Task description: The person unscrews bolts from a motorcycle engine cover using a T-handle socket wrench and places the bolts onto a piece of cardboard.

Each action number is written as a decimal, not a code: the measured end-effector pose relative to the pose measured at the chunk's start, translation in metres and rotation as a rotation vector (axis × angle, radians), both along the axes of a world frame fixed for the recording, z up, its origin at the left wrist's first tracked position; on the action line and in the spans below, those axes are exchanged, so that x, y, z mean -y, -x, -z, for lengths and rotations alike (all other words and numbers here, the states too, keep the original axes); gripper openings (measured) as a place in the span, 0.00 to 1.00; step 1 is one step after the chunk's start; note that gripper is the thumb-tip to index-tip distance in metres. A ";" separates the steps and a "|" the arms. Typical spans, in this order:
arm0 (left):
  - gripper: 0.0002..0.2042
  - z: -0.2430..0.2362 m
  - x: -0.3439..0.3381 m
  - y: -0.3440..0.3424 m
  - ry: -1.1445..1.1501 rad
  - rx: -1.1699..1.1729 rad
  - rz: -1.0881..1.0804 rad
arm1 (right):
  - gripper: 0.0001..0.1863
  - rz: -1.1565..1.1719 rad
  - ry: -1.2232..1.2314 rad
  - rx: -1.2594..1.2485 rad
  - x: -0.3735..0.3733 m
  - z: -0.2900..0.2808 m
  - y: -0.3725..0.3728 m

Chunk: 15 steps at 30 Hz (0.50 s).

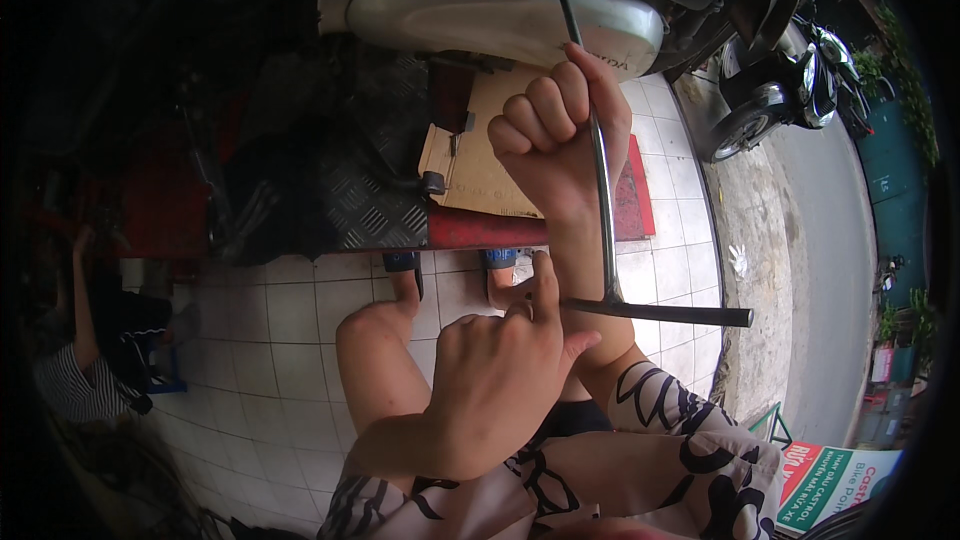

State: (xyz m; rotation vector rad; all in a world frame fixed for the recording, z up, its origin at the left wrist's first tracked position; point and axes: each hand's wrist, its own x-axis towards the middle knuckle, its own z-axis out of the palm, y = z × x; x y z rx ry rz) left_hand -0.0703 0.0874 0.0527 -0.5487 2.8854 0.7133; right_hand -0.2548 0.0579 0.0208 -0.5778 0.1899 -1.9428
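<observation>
A long metal T-handle wrench (pixel 606 225) reaches up to the motorbike, its tip beside the silver muffler (pixel 450 20). My right hand (pixel 560 120) is closed round its shaft, with a finger stretched along the upper part. At the lower end, the dark crossbar (pixel 690 314) lies roughly level. My left hand (pixel 500 370) is beside the crossbar's left end, its index finger extended against or just next to it. The other fingers of that hand are curled and its thumb sticks out. Whatever the wrench tip fits onto is hidden.
Below the muffler, a cardboard sheet (pixel 490 175) lies on a red platform (pixel 635 200) with a dark treadplate (pixel 385 205). Another person (pixel 90 370) in stripes sits at left. A parked motorbike (pixel 790 90) stands by the road. White tiles (pixel 280 370) cover the floor.
</observation>
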 end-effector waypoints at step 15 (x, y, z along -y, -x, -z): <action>0.37 -0.006 0.009 -0.022 0.031 -0.454 0.033 | 0.28 0.025 -0.092 0.049 0.002 0.005 0.007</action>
